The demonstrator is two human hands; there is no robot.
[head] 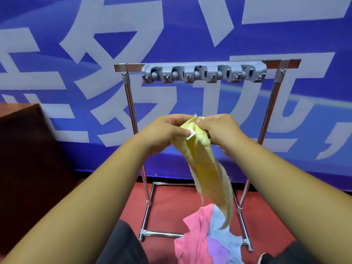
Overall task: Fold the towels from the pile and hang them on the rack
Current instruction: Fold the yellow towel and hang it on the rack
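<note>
A yellow towel [206, 168] hangs in the air in front of me, bunched at its top with a small white label showing. My left hand [163, 131] pinches the top edge by the label, and my right hand [219, 128] grips the same bunched top just beside it. The towel's lower end dangles above a pile of towels [203, 239] in pink, light blue and purple on the floor. Behind stands a chrome rack [131, 103] whose top bar carries a grey clip holder [203, 73] with several clips, none holding a towel.
A blue banner with large white characters [76, 54] covers the wall behind the rack. A dark brown cabinet [24, 141] stands at the left. The floor [171, 204] is red. My dark-clothed knees show at the bottom edge.
</note>
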